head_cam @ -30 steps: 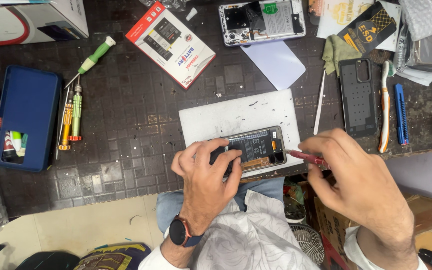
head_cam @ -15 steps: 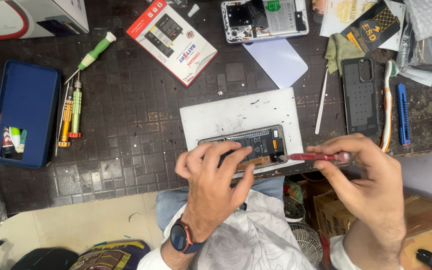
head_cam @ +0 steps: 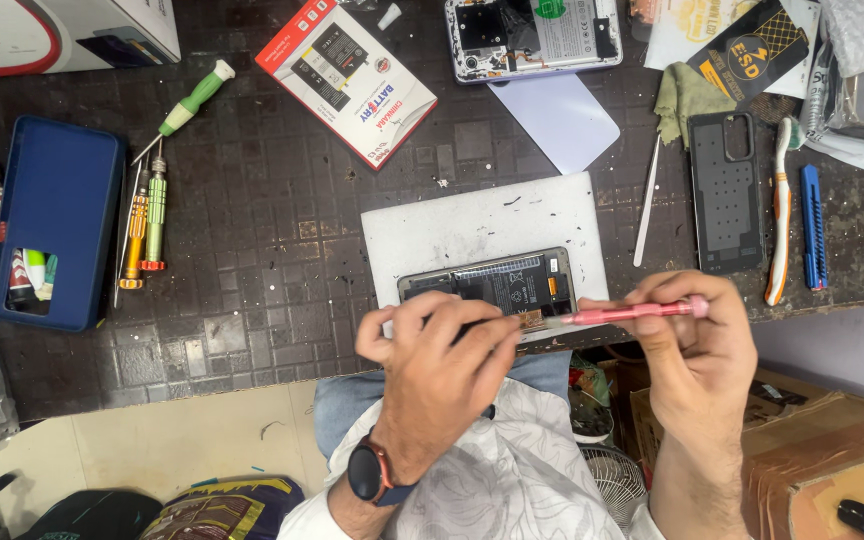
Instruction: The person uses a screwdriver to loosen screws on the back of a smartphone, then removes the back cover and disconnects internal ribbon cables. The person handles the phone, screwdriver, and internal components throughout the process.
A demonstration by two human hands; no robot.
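An opened phone [head_cam: 497, 285] with its back removed lies on a white mat [head_cam: 472, 225] at the near edge of the dark workbench. My left hand [head_cam: 442, 375] rests on the phone's near edge and holds it down, a dark watch on its wrist. My right hand [head_cam: 697, 355] grips a pink screwdriver [head_cam: 622, 313] that lies nearly level, its tip touching the phone's lower right corner beside my left fingertips.
A second opened phone [head_cam: 532, 35] and a red-and-white box [head_cam: 347, 80] lie at the back. Several screwdrivers [head_cam: 147, 215] and a blue case [head_cam: 57, 220] sit at left. A black phone cover [head_cam: 724, 190], toothbrush [head_cam: 779, 210] and blue tool [head_cam: 812, 225] lie at right.
My right hand has swung the pink screwdriver from tilted to nearly level and shifted right. My left hand has slid toward the phone's near right corner. The view has drifted slightly.
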